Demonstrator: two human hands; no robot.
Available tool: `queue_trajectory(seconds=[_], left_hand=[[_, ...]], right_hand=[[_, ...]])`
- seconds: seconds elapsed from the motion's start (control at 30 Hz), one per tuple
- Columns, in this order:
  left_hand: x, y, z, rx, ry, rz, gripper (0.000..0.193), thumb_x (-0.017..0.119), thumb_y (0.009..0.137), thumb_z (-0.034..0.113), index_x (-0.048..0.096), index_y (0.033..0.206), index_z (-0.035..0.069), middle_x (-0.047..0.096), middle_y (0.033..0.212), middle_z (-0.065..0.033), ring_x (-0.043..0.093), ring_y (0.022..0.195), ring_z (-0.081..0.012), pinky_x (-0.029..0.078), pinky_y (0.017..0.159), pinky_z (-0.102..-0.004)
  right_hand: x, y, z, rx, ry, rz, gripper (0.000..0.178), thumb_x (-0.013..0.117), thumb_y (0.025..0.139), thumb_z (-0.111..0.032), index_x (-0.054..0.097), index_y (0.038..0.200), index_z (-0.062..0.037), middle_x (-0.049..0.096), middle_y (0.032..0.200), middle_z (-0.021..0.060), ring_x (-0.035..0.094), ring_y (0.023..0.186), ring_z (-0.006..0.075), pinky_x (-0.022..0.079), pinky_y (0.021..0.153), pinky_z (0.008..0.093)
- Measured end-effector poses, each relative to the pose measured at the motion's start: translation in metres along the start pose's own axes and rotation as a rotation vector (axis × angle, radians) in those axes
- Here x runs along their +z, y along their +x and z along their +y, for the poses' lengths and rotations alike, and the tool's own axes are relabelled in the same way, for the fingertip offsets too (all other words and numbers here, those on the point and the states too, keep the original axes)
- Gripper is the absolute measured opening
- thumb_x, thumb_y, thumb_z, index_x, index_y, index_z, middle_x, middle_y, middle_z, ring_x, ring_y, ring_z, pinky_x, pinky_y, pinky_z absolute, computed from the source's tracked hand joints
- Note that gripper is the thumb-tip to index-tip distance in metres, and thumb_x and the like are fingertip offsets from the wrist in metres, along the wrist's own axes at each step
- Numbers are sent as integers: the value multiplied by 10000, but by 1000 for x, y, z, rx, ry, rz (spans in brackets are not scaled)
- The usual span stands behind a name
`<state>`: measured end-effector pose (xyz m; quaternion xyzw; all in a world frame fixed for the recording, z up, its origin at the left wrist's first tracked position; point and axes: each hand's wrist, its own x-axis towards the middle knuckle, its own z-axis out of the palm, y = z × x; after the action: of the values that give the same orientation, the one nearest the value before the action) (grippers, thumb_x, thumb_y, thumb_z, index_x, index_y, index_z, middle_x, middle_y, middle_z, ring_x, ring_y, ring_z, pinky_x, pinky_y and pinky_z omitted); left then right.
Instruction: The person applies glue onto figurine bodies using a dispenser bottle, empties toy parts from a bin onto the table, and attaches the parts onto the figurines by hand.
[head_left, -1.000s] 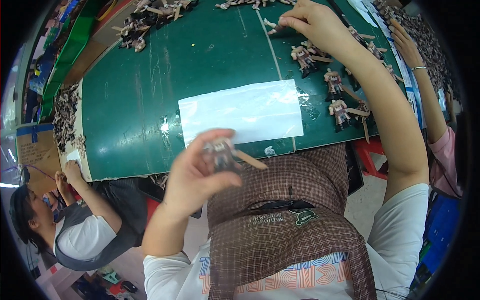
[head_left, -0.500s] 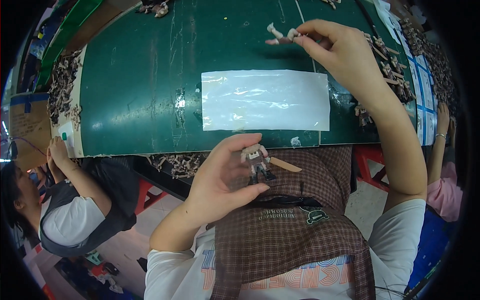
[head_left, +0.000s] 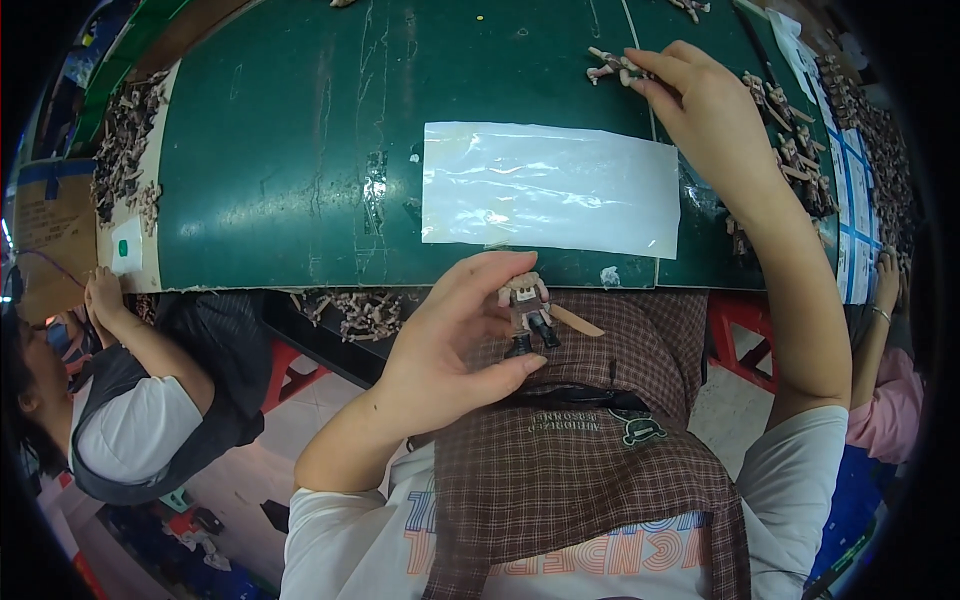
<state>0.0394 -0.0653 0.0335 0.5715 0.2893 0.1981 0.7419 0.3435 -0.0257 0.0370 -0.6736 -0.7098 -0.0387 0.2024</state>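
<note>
Held in front of the apron, my left hand (head_left: 430,345) is closed around a small toy figurine (head_left: 527,306) with dark boots. A flat tan blade-shaped piece (head_left: 578,321) sticks out to the right of the figurine. Over the upper right of the green table (head_left: 270,170), my right hand (head_left: 708,115) pinches another small pale-and-brown figurine (head_left: 608,72) between thumb and fingertips. How much of that second figurine lies behind the fingers is hidden. Below it on the table lies a white sheet under clear plastic (head_left: 550,190).
Several figurines (head_left: 800,150) lie along the table's right side, beside blue-taped white sheets (head_left: 852,190). Piles of figurine parts (head_left: 128,150) lie at the left edge, and more fill a dark tray (head_left: 360,315) below the table edge. Co-workers sit left (head_left: 150,400) and right (head_left: 885,400).
My right hand has shifted right over the table, and its figurine has turned. In my left hand, the figurine has tilted a little. The whole view has moved slightly.
</note>
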Motion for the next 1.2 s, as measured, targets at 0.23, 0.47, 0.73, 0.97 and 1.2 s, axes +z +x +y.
queue_trajectory(seconds=[0.23, 0.47, 0.73, 0.97, 1.2], left_hand=[[6, 3, -3, 1, -130, 41, 681, 676, 744, -74, 410, 1368, -23, 398, 1369, -110, 504, 1227, -232, 408, 1058, -364], [3, 3, -6, 14, -95, 33, 669, 682, 757, -56, 408, 1367, -24, 388, 1378, -113, 515, 1211, -233, 405, 1058, -366], [4, 5, -7, 20, -169, 12, 698, 719, 755, -10, 397, 1374, -25, 409, 1386, -139, 520, 1197, -228, 412, 1037, -362], [0, 6, -9, 56, -118, -12, 685, 726, 754, -52, 432, 1367, 35, 404, 1359, -89, 516, 1172, -189, 458, 935, -316], [6, 6, -8, 32, -168, 22, 703, 742, 743, -46, 429, 1369, 15, 451, 1325, -81, 525, 1112, -157, 465, 888, -286]], right_hand=[[-3, -9, -22, -243, -307, 126, 184, 613, 881, -112, 687, 1037, -50, 602, 859, 83, 640, 789, 233, 520, 703, 314], [-2, -11, -20, -60, -332, 76, 190, 601, 895, -149, 692, 1034, -56, 617, 841, 89, 647, 777, 240, 526, 688, 317], [-11, -9, -16, -53, -28, 111, 148, 638, 885, -130, 711, 969, -32, 633, 832, 87, 617, 662, 229, 477, 602, 289], [-17, -20, -52, -161, 293, 4, 158, 733, 758, -102, 719, 907, -53, 600, 822, 48, 561, 801, 217, 443, 682, 313], [-7, -25, -63, -196, 152, 5, 128, 725, 739, -95, 706, 855, -45, 590, 816, 44, 554, 795, 227, 452, 681, 337]])
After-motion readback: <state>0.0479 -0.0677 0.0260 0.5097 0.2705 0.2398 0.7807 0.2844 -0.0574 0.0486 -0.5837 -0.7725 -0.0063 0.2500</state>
